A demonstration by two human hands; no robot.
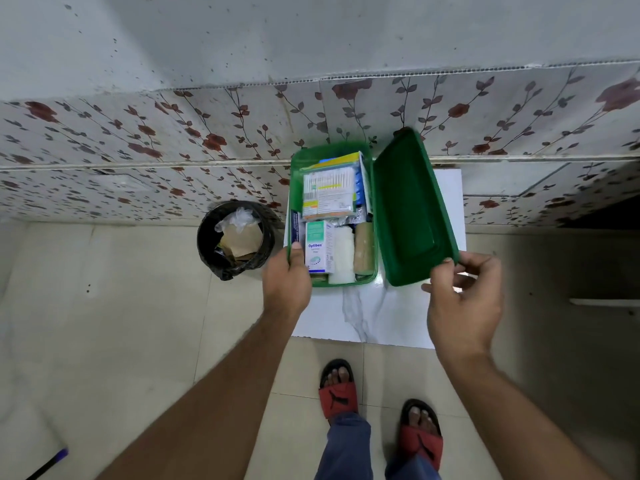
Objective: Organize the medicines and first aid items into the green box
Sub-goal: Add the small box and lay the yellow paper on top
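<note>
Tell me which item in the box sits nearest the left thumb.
The white Optibex carton, just right of the left hand; the gauze roll and tan bandage lie farther right.

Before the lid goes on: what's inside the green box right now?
The green box holds a cotton swab packet, an Optibex carton, a white gauze roll and a tan bandage roll. Items beneath them are covered. The left hand hides the near corner.

Box (297, 188) on table (381, 317), lid (412, 216) right, bin (235, 239) left
</note>
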